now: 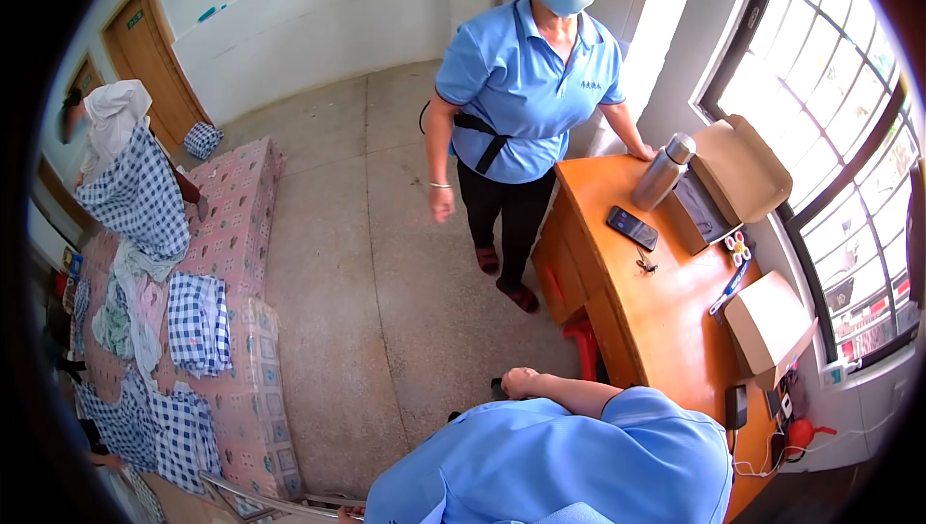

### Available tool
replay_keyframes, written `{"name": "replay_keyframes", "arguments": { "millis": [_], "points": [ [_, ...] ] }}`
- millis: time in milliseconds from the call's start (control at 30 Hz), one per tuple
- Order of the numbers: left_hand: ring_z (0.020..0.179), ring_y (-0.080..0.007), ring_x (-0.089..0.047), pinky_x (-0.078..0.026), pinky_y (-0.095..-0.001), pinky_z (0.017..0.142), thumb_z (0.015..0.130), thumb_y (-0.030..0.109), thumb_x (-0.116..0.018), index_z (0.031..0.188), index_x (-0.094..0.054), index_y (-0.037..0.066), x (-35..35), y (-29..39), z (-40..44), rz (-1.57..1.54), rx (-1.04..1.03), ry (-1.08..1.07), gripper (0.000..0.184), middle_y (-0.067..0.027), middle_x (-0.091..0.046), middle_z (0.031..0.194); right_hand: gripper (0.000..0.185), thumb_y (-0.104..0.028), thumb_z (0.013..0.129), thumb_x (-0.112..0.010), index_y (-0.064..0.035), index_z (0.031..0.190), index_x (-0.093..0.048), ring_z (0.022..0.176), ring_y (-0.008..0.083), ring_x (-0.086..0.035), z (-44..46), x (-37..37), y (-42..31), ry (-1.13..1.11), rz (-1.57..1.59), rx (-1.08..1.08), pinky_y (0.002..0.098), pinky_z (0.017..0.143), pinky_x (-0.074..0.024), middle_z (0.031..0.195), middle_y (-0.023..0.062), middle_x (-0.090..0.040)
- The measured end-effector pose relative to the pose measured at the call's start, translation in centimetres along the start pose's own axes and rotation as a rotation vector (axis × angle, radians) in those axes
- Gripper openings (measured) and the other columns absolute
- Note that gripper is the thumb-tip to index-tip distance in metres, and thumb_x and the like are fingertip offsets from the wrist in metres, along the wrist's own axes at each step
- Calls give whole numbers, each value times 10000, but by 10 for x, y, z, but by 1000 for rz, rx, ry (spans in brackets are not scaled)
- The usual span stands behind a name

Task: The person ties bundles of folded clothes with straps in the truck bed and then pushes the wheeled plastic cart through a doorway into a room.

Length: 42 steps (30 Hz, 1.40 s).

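My right hand (522,383) is closed in front of my blue shirt, with a small dark thing (498,388) at its far side that I cannot make out. At the bottom edge, partly cut off and mostly covered by my shirt, my left hand (350,514) appears closed around the end of a metal rail (260,502). To my right stands an orange-brown wooden desk (666,341). On it are a steel flask (664,172), a black phone (633,227), a bunch of keys (646,261) and an open cardboard box (743,167).
A co-worker (529,90) in blue rests one hand on the desk. Another person (125,148) handles checked cloth by a pink-covered table (246,225) bearing folded checked cloth (199,324). A red stool (583,349) is under the desk; a second box (769,326) lies near the window.
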<state>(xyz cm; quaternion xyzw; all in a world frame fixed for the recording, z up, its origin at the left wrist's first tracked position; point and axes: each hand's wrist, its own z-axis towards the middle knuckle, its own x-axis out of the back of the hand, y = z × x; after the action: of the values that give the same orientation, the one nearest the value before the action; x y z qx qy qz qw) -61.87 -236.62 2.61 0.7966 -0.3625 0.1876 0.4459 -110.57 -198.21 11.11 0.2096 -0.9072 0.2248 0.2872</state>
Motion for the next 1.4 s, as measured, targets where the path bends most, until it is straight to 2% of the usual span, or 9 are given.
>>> {"name": "replay_keyframes", "arguments": {
  "millis": [133, 200, 333, 533, 633, 733, 1033, 1200, 1400],
  "points": [
    [723, -209, -592, -485, -353, 744, 870, 323, -506, 802, -638, 34, -1, -1, 4, -208, 64, -41, 325, -84, -641, 781, 170, -205, 741, -626, -156, 889, -696, 936, 255, -640, 1, -1, -1, 5, 12, -2, 389, 776, -519, 933, 82, -675],
    [683, -230, -579, -492, -384, 703, 844, 287, -546, 751, -605, 15, -3, 0, 7, -592, 248, -45, 294, -105, -614, 744, 164, -193, 745, -617, -157, 884, -696, 931, 256, -641, -2, 1, -2, 5, 10, 6, 390, 772, -519, 932, 83, -675],
    [666, -245, -566, -493, -400, 673, 843, 275, -562, 723, -579, 6, -5, 8, -1, -640, 269, 38, 295, -118, -586, 710, 154, -170, 741, -605, -157, 866, -694, 919, 258, -643, -3, 5, -3, 16, 5, -1, 392, 761, -518, 921, 85, -674],
    [696, -254, -562, -491, -410, 678, 856, 298, -565, 752, -562, 5, -1, -1, 9, -632, 214, -126, 312, -113, -582, 755, 146, -160, 739, -600, -154, 853, -691, 909, 260, -644, -2, 6, -4, 31, 14, 20, 394, 748, -517, 907, 85, -673],
    [721, -253, -558, -487, -419, 687, 856, 306, -571, 786, -569, -3, -3, -3, 8, -715, 309, -116, 317, -110, -585, 780, 143, -162, 736, -605, -153, 851, -690, 905, 262, -644, -7, 10, -7, 36, 25, 37, 393, 747, -517, 903, 84, -674],
    [731, -242, -556, -483, -413, 702, 856, 310, -576, 811, -585, -6, -6, 4, -2, -691, 274, 36, 319, -108, -591, 790, 136, -162, 733, -611, -149, 845, -687, 901, 264, -644, -8, 11, -9, 40, 32, 34, 393, 746, -516, 902, 85, -673],
    [726, -224, -563, -489, -388, 688, 863, 266, -558, 818, -604, -6, -9, -3, 6, -653, 233, 28, 279, -108, -610, 808, 118, -165, 764, -578, -152, 837, -671, 893, 279, -641, -2, 13, -8, 24, -11, 51, 399, 731, -511, 888, 97, -664],
    [723, -248, -573, -499, -425, 696, 850, 280, -568, 823, -598, -5, -10, -14, 16, -717, 212, -63, 288, -121, -623, 811, 125, -158, 774, -561, -159, 849, -661, 893, 282, -640, 6, 5, -8, 31, 15, 28, 404, 731, -509, 890, 99, -659],
    [618, -247, -525, -461, -418, 590, 833, 313, -548, 750, -539, 45, -13, -19, 22, -756, 236, -65, 281, -98, -565, 713, 163, -155, 798, -540, -160, 910, -659, 917, 285, -638, 2, 15, -20, 27, -37, 72, 416, 751, -508, 940, 101, -664]
  ]
}}
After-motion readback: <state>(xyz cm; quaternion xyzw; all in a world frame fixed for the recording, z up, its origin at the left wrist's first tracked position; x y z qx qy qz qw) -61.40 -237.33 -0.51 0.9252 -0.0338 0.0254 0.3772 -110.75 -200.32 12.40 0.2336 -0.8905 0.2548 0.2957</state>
